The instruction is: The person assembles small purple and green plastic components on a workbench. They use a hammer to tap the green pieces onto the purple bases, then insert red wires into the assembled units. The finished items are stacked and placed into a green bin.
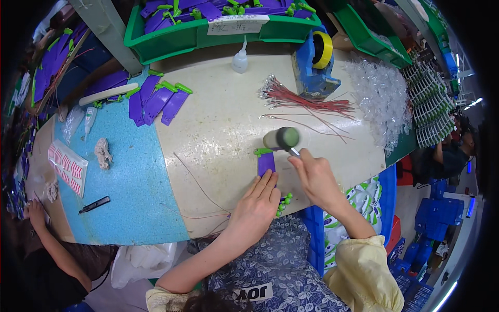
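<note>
My right hand is closed round the handle of a small mallet. Its head, slightly blurred, hangs just above the green end of a flat purple piece. My left hand lies with its fingers stretched out over the lower part of that piece, pressing it to the table. Several small green parts sit beside my left fingers at the table's front edge. Farther left lie several purple pieces with green ends, grouped together.
A green bin of purple pieces stands at the back. A white dropper bottle, blue tape dispenser, red wires and clear plastic parts surround the work area. A black-handled cutter and another person's hand are at left.
</note>
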The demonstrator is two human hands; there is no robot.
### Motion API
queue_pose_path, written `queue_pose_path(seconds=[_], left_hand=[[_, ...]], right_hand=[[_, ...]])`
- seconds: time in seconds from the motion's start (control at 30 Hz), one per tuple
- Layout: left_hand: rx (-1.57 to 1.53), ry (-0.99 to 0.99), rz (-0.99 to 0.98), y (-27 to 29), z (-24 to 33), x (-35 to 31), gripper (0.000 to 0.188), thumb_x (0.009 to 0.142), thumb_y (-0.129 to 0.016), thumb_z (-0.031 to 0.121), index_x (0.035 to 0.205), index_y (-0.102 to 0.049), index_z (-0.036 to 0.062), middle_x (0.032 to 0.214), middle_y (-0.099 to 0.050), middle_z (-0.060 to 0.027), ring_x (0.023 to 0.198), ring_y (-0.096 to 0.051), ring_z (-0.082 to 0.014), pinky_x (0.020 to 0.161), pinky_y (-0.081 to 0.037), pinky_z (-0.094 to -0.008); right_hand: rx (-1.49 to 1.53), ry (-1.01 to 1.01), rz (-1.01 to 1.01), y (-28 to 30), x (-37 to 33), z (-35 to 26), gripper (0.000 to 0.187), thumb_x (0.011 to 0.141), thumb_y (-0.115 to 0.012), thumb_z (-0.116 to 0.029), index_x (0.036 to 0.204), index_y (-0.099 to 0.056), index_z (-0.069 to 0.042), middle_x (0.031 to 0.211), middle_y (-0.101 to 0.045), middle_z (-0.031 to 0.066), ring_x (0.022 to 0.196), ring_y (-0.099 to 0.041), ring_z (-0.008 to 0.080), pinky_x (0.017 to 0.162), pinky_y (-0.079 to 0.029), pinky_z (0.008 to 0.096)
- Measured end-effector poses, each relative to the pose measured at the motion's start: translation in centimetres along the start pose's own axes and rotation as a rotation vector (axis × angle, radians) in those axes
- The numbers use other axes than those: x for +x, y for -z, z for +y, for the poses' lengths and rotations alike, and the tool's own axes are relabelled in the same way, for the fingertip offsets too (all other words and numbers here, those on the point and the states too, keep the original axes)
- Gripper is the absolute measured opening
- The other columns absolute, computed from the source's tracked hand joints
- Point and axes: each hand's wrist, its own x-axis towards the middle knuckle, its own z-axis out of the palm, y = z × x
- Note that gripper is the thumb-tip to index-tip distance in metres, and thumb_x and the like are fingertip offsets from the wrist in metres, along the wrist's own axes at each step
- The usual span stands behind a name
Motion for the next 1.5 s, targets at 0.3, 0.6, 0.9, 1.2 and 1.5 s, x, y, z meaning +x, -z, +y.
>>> queue_pose_path(seconds=[0.3, 0.6, 0.9, 1.2, 1.5], left_hand=[[-0.155, 0.078, 0.080, 0.1, -0.1, 0.8, 0.048, 0.064, -0.072, -0.006, 0.109, -0.054, -0.0051, 0.134, -0.054, -0.0262, 0.130, -0.050, -0.0402, 0.106, -0.044, -0.0475], [-0.316, 0.595, 0.343, 0.2, -1.7, 3.3, 0.035, 0.074, -0.075, -0.002, 0.104, -0.056, 0.0004, 0.104, -0.060, -0.0177, 0.093, -0.064, -0.0341, 0.079, -0.052, -0.0423], [-0.720, -0.005, 0.850, 0.2, -2.1, -1.1, 0.037, 0.079, -0.083, 0.005, 0.099, -0.052, 0.0040, 0.097, -0.071, -0.0151, 0.085, -0.068, -0.0260, 0.073, -0.054, -0.0342], [-0.559, -0.094, 0.882, 0.7, -2.4, -1.2, 0.042, 0.081, -0.082, 0.009, 0.106, -0.049, 0.0041, 0.102, -0.069, -0.0183, 0.086, -0.066, -0.0272, 0.073, -0.054, -0.0354], [-0.463, 0.425, 0.874, 13.3, -2.1, -3.7, 0.042, 0.076, -0.079, -0.010, 0.112, -0.059, -0.0009, 0.100, -0.066, -0.0092, 0.088, -0.064, -0.0146, 0.075, -0.053, -0.0269]], right_hand=[[-0.077, -0.010, 0.218, -0.8, 0.7, 1.8, 0.025, 0.100, -0.058, -0.020, 0.085, -0.051, -0.001, 0.055, -0.056, 0.0211, 0.052, -0.058, 0.0444, 0.049, -0.044, 0.0511], [-0.360, 0.108, 0.638, -2.2, 3.0, 7.9, 0.019, 0.086, -0.070, -0.009, 0.101, -0.062, 0.000, 0.098, -0.061, 0.0168, 0.090, -0.061, 0.0354, 0.069, -0.047, 0.0445], [0.748, 0.348, 0.230, -1.2, -1.0, -6.7, 0.039, 0.077, -0.081, -0.006, 0.112, -0.069, 0.002, 0.098, -0.064, 0.0115, 0.087, -0.060, 0.0216, 0.075, -0.047, 0.0312], [0.671, 0.466, 0.277, -1.1, -0.9, -7.5, 0.028, 0.077, -0.081, -0.003, 0.102, -0.070, 0.002, 0.094, -0.065, 0.0108, 0.085, -0.059, 0.0211, 0.072, -0.046, 0.0315], [0.777, 0.240, 0.332, -1.6, 1.3, -7.6, 0.040, 0.079, -0.075, 0.003, 0.117, -0.063, 0.001, 0.105, -0.064, 0.0114, 0.086, -0.059, 0.0170, 0.073, -0.048, 0.0276]])
